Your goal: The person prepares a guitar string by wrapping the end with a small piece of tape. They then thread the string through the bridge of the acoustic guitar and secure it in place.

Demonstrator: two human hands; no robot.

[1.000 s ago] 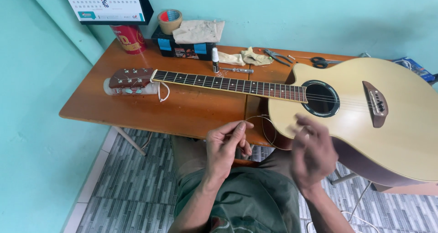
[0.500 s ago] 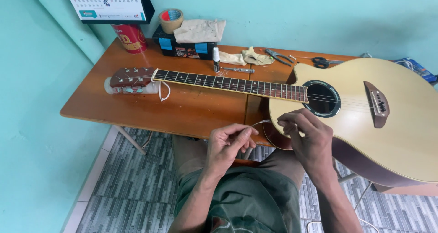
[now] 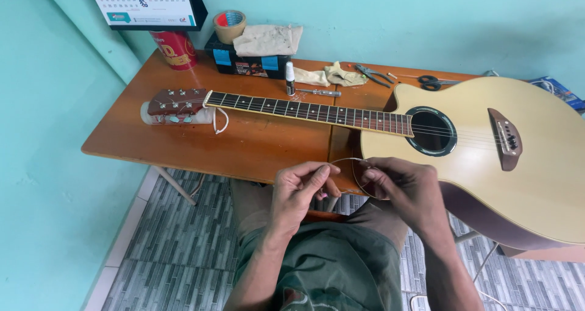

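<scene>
Guitar string looped between left hand and right hand, both pinching it.

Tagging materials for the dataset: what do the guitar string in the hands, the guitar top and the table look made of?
Guitar string: thin coiled wire, probably metal, pinched by left hand and right hand. Guitar top: pale wood, smooth satin look. Table: reddish-brown wood or wood-look laminate, faint sheen; cannot tell which.
</scene>
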